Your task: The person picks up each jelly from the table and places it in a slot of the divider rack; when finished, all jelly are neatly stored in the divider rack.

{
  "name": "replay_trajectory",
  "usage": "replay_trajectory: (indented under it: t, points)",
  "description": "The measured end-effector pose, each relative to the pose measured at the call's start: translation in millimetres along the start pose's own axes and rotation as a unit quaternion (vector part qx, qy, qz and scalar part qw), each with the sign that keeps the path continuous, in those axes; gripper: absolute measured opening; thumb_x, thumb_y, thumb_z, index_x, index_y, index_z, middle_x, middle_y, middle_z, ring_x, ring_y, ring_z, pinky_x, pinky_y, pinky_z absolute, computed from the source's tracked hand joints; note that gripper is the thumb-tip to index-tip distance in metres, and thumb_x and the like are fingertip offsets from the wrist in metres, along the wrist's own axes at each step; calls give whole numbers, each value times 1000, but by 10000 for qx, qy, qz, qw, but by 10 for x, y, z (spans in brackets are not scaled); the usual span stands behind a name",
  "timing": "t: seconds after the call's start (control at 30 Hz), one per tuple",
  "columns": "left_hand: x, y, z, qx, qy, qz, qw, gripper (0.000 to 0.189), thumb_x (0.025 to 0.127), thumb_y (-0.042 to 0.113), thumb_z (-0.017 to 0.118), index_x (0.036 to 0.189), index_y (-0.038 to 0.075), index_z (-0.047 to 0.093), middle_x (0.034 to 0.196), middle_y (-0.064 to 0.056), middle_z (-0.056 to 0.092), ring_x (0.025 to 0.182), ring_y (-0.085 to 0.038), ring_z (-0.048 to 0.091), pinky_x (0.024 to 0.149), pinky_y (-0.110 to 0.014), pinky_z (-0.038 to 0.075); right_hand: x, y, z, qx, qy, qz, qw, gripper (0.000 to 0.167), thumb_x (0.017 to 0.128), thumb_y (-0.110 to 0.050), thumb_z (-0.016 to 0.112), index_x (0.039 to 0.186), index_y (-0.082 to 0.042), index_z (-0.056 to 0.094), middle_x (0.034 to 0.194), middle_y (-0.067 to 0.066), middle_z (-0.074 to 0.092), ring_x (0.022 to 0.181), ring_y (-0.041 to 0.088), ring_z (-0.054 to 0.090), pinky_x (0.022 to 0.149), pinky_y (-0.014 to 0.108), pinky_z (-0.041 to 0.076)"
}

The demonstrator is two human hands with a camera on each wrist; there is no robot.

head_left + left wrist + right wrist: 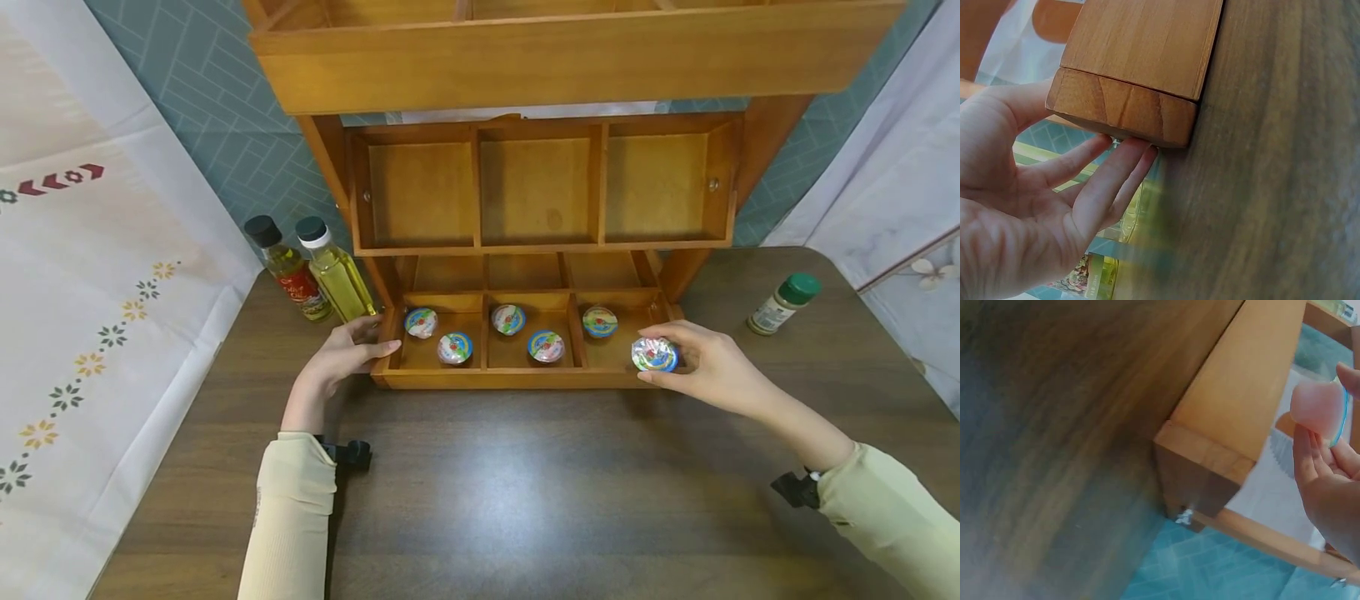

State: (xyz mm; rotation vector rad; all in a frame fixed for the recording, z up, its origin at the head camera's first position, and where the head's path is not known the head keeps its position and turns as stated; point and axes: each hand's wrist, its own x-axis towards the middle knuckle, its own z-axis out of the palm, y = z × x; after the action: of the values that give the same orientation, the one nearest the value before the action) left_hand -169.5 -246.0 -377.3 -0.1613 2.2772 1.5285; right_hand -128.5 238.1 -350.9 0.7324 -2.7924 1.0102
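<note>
My right hand (pixel 712 367) pinches a small jelly cup (pixel 655 354) with a printed foil lid, over the right compartment of the wooden rack's bottom tray (pixel 510 380). The right wrist view shows the cup's pale pink body (pixel 1316 407) between thumb and fingers, above the tray's front wall. At the tray's left end, my left hand (pixel 341 358) holds the corner, thumb at the upper edge and fingers against the outer side (pixel 1122 109). Two similar cups sit in the left compartment, two in the middle, and one jelly cup (pixel 600 322) in the right.
Two oil bottles (pixel 341 279) stand beside the rack on the left, close behind my left hand. A green-capped seasoning bottle (pixel 783 304) is on the table to the right. Higher rack tiers (pixel 540 187) overhang the bottom tray.
</note>
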Motion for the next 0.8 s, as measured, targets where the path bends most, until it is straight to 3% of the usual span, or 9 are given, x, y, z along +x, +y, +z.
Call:
replay_trajectory:
  t: [0.2, 0.4, 0.53, 0.67, 0.8]
  points:
    - [-2, -5, 2, 85, 21, 16, 10000, 77, 87, 27, 67, 147, 4, 24, 145, -22, 32, 114, -29, 48, 86, -34, 49, 97, 138, 58, -299, 192, 269, 9990, 48, 74, -24, 80, 115, -6, 63, 101, 5, 65, 75, 9, 56, 63, 24, 47]
    - [11, -18, 15, 29, -11, 70, 10000, 77, 87, 27, 67, 147, 5, 24, 149, -17, 28, 113, -26, 48, 84, -31, 49, 147, 225, 87, -390, 202, 181, 9989, 47, 74, -21, 80, 114, -3, 62, 102, 8, 64, 84, 24, 64, 70, 33, 53]
    - [25, -16, 21, 13, -34, 40, 10000, 77, 87, 27, 67, 147, 5, 24, 150, -16, 27, 110, -25, 50, 84, -30, 49, 169, 256, 96, -540, 179, -23, 9984, 45, 72, -18, 81, 110, -3, 63, 100, 9, 64, 82, 26, 64, 70, 40, 54]
    - [23, -7, 8, 5, -31, 7, 10000, 75, 88, 26, 66, 147, 6, 25, 150, -14, 27, 108, -24, 51, 82, -29, 49, 229, 274, 93, -619, 1, -165, 9979, 43, 71, -15, 81, 107, -3, 61, 97, 9, 63, 83, 26, 65, 70, 40, 54]
    - [19, -14, 3, -40, -41, -16, 10000, 76, 88, 25, 66, 148, 5, 23, 151, -13, 26, 109, -24, 51, 82, -28, 49, 323, 281, 113, -576, -431, -60, 9974, 43, 72, -15, 80, 106, -2, 59, 96, 10, 63, 88, 27, 65, 73, 41, 53]
